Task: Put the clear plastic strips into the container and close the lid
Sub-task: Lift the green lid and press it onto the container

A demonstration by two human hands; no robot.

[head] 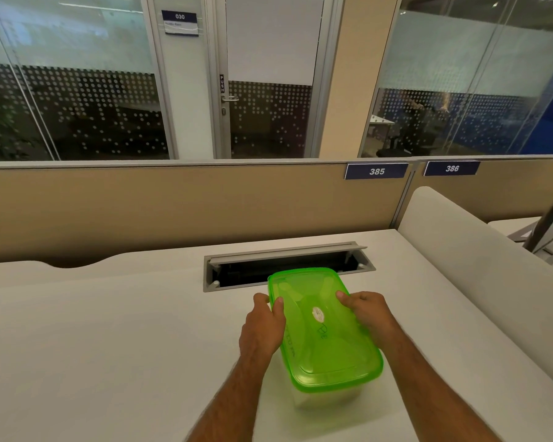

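I am watching the green lid (324,327) sitting on the clear container (320,398) near the desk's (109,330) front edge. The left hand (264,327) and right hand (369,315) are clamping its long edges, probably to seat it evenly. Strips: cannot tell.

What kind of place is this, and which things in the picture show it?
Most likely an open-plan office. The white desk backs onto a partition with numbered plates 385 and 386, and behind stand glass-walled rooms, one signed 030.
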